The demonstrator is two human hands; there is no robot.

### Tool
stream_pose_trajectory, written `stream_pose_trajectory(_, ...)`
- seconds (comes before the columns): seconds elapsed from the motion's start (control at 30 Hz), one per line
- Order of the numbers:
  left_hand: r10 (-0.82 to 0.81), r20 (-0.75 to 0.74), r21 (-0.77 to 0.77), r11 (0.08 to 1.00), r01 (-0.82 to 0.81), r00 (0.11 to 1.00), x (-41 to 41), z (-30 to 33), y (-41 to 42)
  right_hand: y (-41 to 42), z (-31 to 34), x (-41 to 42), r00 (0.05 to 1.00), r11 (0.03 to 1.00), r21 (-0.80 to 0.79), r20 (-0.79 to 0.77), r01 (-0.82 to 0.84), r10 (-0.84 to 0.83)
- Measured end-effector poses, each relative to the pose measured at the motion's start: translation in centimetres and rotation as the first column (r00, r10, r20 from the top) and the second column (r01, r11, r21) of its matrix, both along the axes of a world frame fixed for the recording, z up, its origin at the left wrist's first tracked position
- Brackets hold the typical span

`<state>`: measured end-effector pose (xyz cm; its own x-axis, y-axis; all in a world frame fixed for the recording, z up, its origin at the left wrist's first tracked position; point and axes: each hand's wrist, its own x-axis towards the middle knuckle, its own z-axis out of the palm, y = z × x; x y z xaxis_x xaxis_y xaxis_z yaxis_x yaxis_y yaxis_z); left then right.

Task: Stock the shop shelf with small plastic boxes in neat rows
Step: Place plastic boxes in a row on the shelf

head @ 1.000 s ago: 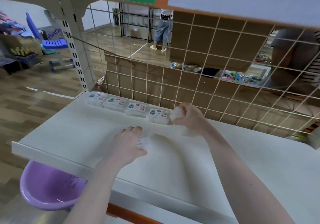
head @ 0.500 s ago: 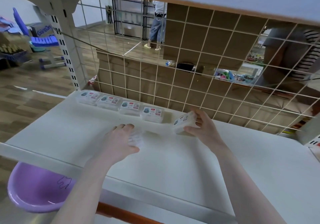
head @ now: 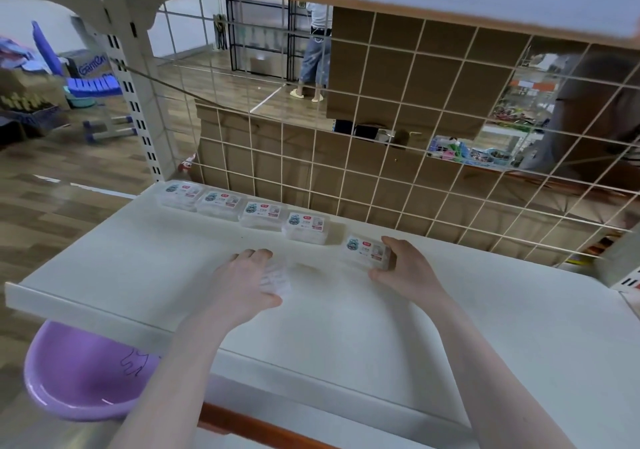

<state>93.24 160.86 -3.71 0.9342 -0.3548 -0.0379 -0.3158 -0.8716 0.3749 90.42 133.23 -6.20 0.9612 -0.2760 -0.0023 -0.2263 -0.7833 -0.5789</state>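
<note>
A shop: a white metal display shelf (head: pixel 346 310) with a cream wire-grid back panel (head: pixel 381 157) and slotted upright post (head: pixel 138 102), labelled small clear plastic boxes (head: pixel 263 213) in a row, colourful goods on the shelving behind (head: pixel 485 150).

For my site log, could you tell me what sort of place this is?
Most likely a shop being stocked: a white display shelf backed by a wire grid, a row of labelled small plastic boxes, and colourful goods on a shelf behind it.
</note>
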Motion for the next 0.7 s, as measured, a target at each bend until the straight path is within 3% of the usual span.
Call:
stream_pose_trajectory(0.43,-0.021,-0.004,0.005,1.0,0.021,1.0,0.2,0.0,0.1,0.7,3.0,4.3,0.986,0.993,-0.058,-0.141,-0.1,0.091)
stream_pose_trajectory(0.7,-0.035,0.002,-0.003,0.999,0.035,0.999,0.6,-0.2,0.3,0.6,2.9,4.4,0.984,0.991,-0.045,-0.134,-0.129,0.122)
